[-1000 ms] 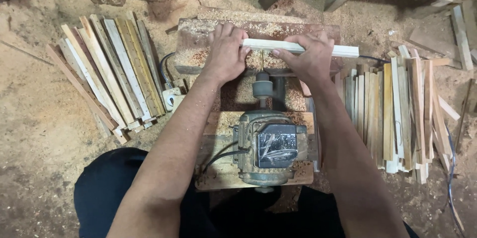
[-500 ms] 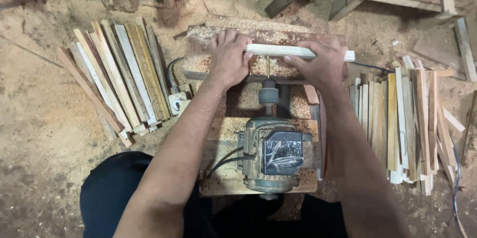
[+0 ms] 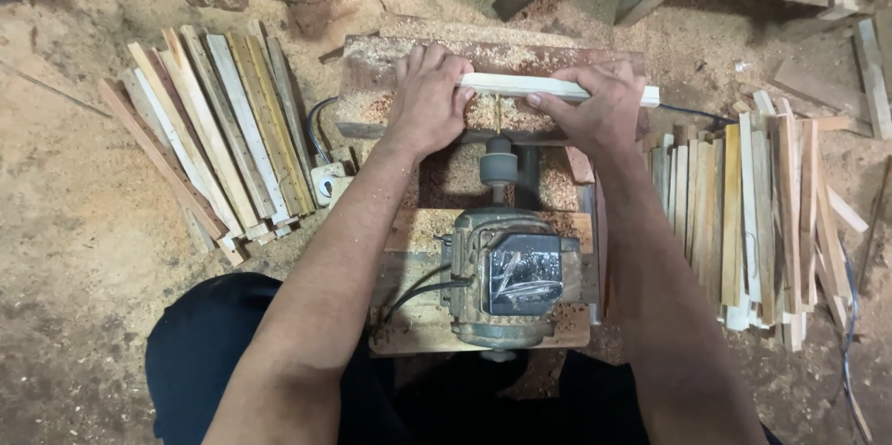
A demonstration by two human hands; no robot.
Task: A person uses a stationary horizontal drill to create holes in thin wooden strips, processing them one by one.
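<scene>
On a sawdust-covered floor [image 3: 74, 222], your left hand [image 3: 429, 97] and right hand [image 3: 595, 111] each gripped one pale wood strip [image 3: 557, 87], fingers closed over it, above one motor [image 3: 516, 278]. Two slat piles: left stack [image 3: 214, 129], right stack [image 3: 753, 213].

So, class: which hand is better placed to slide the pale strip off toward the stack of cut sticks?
Probably the right hand: it grips the pale wooden strip on the side nearest the stack of sticks. The left hand holds the far end.
</scene>
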